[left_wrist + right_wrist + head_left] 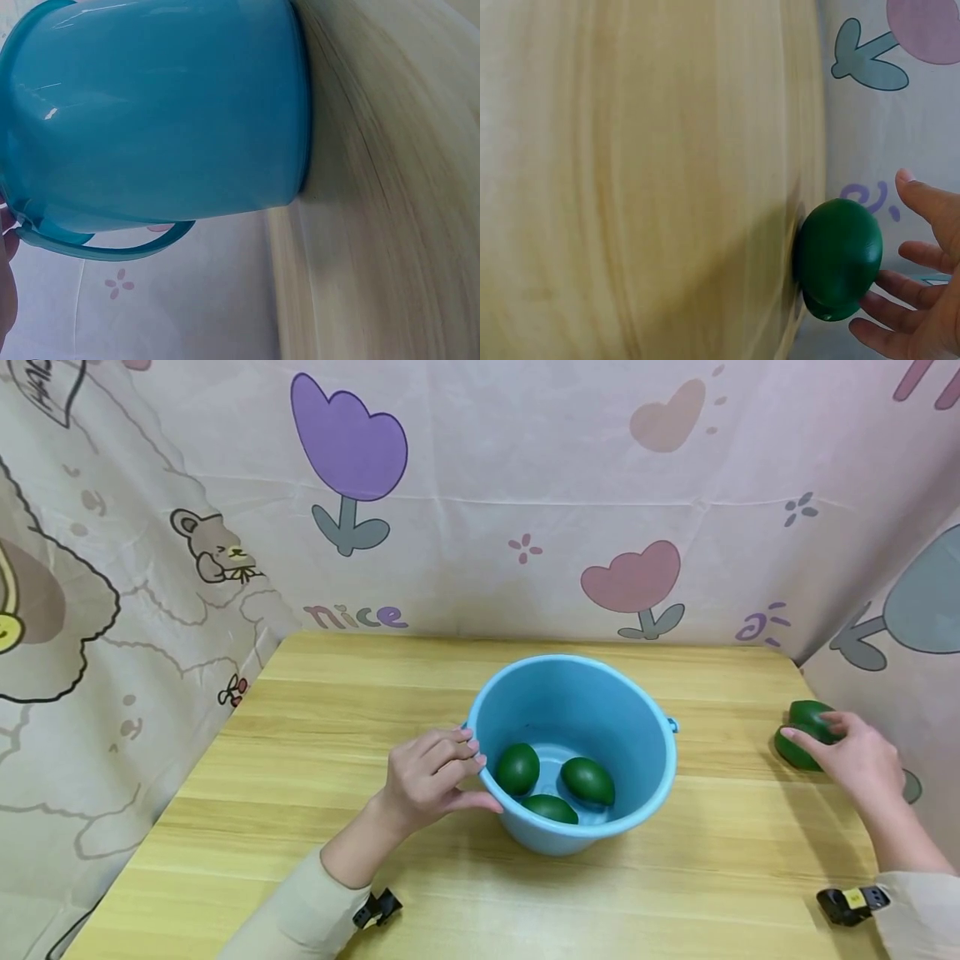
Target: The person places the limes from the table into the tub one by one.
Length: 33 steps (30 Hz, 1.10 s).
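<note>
A light blue plastic bucket [573, 832] stands on the table, holding three smooth dark green oval fruits [588, 781]. My left hand [435, 779] grips its rim at the left side, near where the handle [112, 251] joins. At the table's right side lie two more such green fruits, a rear one [808, 713] and a front one [797, 752], close together. Over them my right hand [866, 760] reaches with thumb and fingers spread apart. In the right wrist view its lower fingertips come up against the nearer fruit [840, 247], without curling round it.
The wooden table [300, 777] meets a patterned cloth backdrop [487, 485] at the back and sides. The bucket's right handle lug [673, 725] sticks out toward the right. Black wrist devices [852, 903] hang by both sleeves, just above the table.
</note>
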Tool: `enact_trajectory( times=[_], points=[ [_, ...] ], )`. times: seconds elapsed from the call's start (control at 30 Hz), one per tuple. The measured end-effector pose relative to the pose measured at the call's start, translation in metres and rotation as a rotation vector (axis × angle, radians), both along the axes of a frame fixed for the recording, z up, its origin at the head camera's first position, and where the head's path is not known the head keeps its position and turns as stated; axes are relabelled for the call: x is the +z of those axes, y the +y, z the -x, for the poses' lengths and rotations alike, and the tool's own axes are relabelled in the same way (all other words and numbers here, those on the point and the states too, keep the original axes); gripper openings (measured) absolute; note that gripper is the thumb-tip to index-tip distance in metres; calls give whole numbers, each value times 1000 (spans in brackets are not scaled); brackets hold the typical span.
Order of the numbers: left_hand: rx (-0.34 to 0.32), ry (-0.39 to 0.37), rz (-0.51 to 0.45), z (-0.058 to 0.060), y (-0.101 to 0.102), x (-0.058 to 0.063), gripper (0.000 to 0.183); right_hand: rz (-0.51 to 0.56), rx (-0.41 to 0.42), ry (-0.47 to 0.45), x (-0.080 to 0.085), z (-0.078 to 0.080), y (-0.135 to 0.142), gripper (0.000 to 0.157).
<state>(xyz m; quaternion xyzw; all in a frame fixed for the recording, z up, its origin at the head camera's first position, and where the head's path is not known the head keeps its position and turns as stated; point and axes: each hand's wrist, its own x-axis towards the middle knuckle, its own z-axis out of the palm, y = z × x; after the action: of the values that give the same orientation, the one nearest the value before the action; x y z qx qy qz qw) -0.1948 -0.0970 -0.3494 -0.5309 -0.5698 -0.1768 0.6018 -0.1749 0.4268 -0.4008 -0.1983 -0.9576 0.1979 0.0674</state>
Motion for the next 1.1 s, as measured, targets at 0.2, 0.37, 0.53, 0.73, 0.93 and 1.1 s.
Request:
enact_trajectory(
  times=[0.2, 0.37, 0.53, 0.73, 0.93, 1.1],
  points=[
    [-1, 4, 0, 0, 0, 0, 54, -2, 0, 6, -6, -2, 0, 86],
    [-4, 6, -3, 0, 0, 0, 54, 20, 21, 18, -12, -3, 0, 84],
    [-7, 13, -5, 0, 0, 1, 53, 52, 21, 35, -17, -5, 1, 84],
    [-3, 10, -5, 0, -1, 1, 53, 77, -6, 42, -22, -4, 2, 87],
    [5, 2, -2, -1, -1, 1, 53, 91, -6, 41, -25, -4, 3, 87],
    [6, -4, -2, -1, -1, 1, 53, 97, 1, 46, -26, -4, 3, 87]
  ],
)
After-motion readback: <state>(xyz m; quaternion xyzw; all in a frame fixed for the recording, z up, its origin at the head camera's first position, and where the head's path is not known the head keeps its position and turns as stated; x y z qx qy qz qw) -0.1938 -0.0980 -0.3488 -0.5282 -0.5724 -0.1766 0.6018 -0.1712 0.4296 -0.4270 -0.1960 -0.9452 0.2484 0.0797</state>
